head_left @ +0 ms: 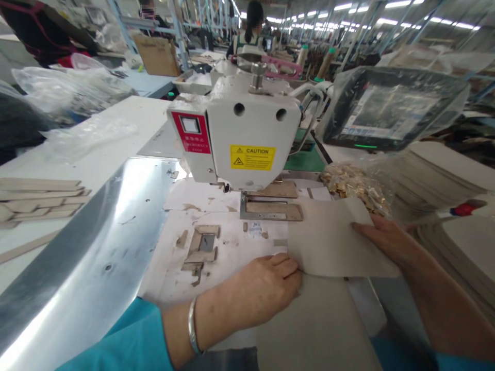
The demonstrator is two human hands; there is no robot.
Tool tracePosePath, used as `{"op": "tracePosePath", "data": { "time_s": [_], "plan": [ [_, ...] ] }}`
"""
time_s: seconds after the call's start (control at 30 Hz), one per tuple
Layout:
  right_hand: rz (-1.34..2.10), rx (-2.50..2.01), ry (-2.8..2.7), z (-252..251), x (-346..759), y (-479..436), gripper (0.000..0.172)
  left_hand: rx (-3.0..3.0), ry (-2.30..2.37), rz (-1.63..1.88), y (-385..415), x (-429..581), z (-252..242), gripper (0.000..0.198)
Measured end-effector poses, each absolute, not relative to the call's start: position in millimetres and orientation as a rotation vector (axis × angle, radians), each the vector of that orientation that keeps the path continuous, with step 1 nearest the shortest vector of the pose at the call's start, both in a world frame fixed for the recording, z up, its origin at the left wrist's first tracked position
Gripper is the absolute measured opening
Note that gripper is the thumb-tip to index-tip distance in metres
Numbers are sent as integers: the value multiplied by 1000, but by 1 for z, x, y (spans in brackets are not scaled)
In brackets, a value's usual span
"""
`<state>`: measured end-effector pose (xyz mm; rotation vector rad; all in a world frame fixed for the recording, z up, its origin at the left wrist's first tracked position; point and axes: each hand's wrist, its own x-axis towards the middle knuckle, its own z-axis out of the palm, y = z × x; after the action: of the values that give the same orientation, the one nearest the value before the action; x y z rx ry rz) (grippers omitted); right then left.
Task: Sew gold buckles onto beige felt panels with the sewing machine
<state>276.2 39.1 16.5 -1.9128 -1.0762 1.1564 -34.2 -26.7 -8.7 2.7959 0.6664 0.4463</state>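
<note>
A beige sheet panel (328, 242), perhaps leatherette, lies just in front of the sewing machine's metal clamp plate (270, 208). My left hand (263, 281), with a metal bangle at the wrist, grips the panel's lower left edge. My right hand (386, 242) holds its right side, with the fingers across the top. A second beige panel (313, 330) lies under and toward me from the first. Both hands rest on the white work surface (166, 273), which has scraps and a cut-out template (201, 247) near my left hand.
The white machine head (240, 129) with a yellow caution label rises ahead. To the right are a plastic-wrapped screen (390, 108), a bag of gold hardware (356, 185) and stacked panels (436, 180). Beige strips (38, 198) and plastic bags lie left. A co-worker (251, 31) sits beyond.
</note>
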Motion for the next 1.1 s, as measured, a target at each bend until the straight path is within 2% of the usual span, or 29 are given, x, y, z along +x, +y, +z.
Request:
{"op": "tracePosePath", "data": {
  "time_s": [0.17,0.23,0.47,0.6,0.67,0.8,0.93,1.1],
  "plan": [
    [1177,-1728,-1302,-6,215,88,34,2783,1129,342,-38,-36,-15,63],
    [1131,-1735,-1369,-15,204,103,34,2734,1258,253,-41,-39,-16,68],
    [810,-1675,-1675,-42,207,124,31,2730,1368,205,-39,-45,-24,73],
    [662,-1778,-1753,-42,204,130,30,2724,1425,239,-37,-45,-28,75],
    [544,-1807,-1778,-35,204,128,36,2722,1427,234,-36,-46,-28,74],
    [267,-1562,-1919,-16,214,93,56,2695,1436,226,-32,-47,-26,70],
    [181,-1178,-2466,-12,226,30,49,2658,1430,224,-30,-47,-25,70],
    [-52,-1163,-2693,-33,229,-4,59,2649,1422,229,-27,-47,-21,68]
  ]
}}
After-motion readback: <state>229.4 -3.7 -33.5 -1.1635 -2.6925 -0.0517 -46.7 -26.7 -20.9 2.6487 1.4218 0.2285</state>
